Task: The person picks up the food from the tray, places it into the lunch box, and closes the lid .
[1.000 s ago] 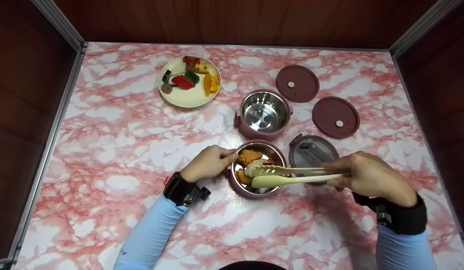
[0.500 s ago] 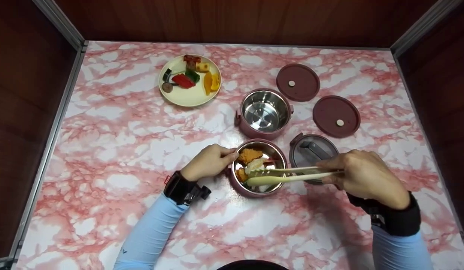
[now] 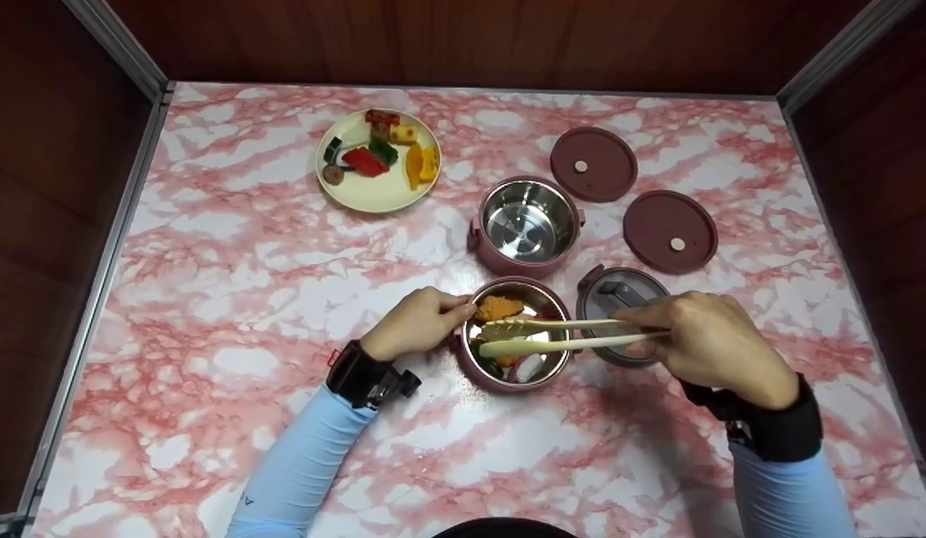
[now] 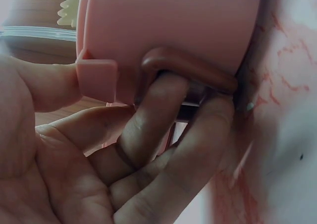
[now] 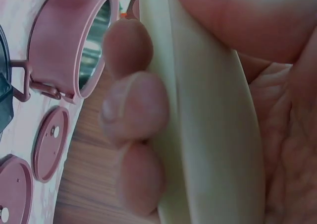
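Observation:
My left hand [image 3: 421,325] grips the side handle of a pink steel-lined food container [image 3: 483,376]. In the left wrist view its fingers [image 4: 183,164] curl through the brown handle [image 4: 190,70], and the thumb presses by the rim tab. A crumbly orange breaded piece [image 3: 498,308] and bits of green, yellow and white food lie inside the container. My right hand [image 3: 709,340] holds pale yellow-green tongs [image 3: 534,347], fingers wrapped round their arms in the right wrist view. The tongs' heads are over the container's opening, slightly apart, covering part of the food.
Behind stands a second pink container [image 3: 519,267] with a bare steel inside. Two maroon lids [image 3: 601,149] lie at the back right. A grey lid with a handle [image 3: 599,306] is partly under my right hand. A cream plate [image 3: 373,198] at the back left bears several colourful food pieces.
The right hand and tongs have shifted left and slightly toward the back over the container. The whitish piece seen earlier at the tongs no longer shows. The left hand keeps its grip.

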Demonstrator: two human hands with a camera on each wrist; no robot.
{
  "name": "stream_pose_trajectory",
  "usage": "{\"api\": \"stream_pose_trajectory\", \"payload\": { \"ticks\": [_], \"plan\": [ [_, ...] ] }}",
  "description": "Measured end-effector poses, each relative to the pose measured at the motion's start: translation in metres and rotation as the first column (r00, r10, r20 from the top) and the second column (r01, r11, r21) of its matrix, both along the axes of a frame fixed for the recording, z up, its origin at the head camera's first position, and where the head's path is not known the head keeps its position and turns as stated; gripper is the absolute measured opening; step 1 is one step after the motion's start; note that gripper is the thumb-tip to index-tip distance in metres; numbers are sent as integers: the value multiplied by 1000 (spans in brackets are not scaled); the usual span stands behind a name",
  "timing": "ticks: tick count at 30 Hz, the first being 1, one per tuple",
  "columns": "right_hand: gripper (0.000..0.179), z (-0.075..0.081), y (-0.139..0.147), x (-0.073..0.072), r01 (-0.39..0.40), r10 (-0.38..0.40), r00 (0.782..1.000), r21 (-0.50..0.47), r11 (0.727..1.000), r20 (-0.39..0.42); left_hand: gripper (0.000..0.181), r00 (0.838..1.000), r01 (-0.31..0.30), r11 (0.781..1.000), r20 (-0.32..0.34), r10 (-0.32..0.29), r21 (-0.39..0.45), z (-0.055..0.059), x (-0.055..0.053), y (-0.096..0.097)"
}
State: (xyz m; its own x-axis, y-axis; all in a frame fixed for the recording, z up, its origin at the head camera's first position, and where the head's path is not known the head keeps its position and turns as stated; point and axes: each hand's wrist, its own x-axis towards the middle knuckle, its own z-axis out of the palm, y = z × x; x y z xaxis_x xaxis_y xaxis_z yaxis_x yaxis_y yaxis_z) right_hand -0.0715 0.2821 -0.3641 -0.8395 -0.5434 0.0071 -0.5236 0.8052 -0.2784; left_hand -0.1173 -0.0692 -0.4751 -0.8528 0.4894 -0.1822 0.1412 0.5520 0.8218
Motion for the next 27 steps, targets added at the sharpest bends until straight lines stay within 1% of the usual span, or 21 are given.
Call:
{"api": "stream_pose_trajectory", "payload": {
  "ticks": [4, 8, 11, 14, 16, 21, 24, 27],
  "plan": [
    [40, 4, 7, -2, 18, -19, 999, -37, 999, -33, 29, 1000, -3, 1000, -7, 3, 1, 0, -1, 0],
    [43, 7, 16, -6, 48, -56, 994, -89, 995, -94, 29, 1000, -5, 1000, -7, 5, 2, 0, 0, 0],
    [46, 8, 21, -12, 95, -115, 983, -138, 986, -145, 31, 1000, -9, 1000, -2, 9, 4, 0, 0, 0],
    [47, 6, 21, -21, 162, -195, 967, -198, 967, -163, 30, 1000, -11, 1000, -1, 11, 4, 1, 0, 0],
    [46, 5, 18, -28, 209, -247, 957, -232, 950, -152, 29, 1000, -15, 1000, 3, 15, 1, 0, 0, 0],
    [43, 4, 1, -53, 301, -341, 931, -254, 919, -132, 28, 1000, -22, 1000, 18, 22, 7, 0, 0, 0],
    [41, 5, -13, -72, 323, -361, 924, -246, 914, -127, 29, 1000, -21, 1000, 19, 21, 11, 0, 1, -1],
    [40, 9, -29, -91, 328, -356, 928, -214, 920, -106, 29, 1000, -21, 1000, 20, 21, 14, 0, 0, -1]
  ]
}}
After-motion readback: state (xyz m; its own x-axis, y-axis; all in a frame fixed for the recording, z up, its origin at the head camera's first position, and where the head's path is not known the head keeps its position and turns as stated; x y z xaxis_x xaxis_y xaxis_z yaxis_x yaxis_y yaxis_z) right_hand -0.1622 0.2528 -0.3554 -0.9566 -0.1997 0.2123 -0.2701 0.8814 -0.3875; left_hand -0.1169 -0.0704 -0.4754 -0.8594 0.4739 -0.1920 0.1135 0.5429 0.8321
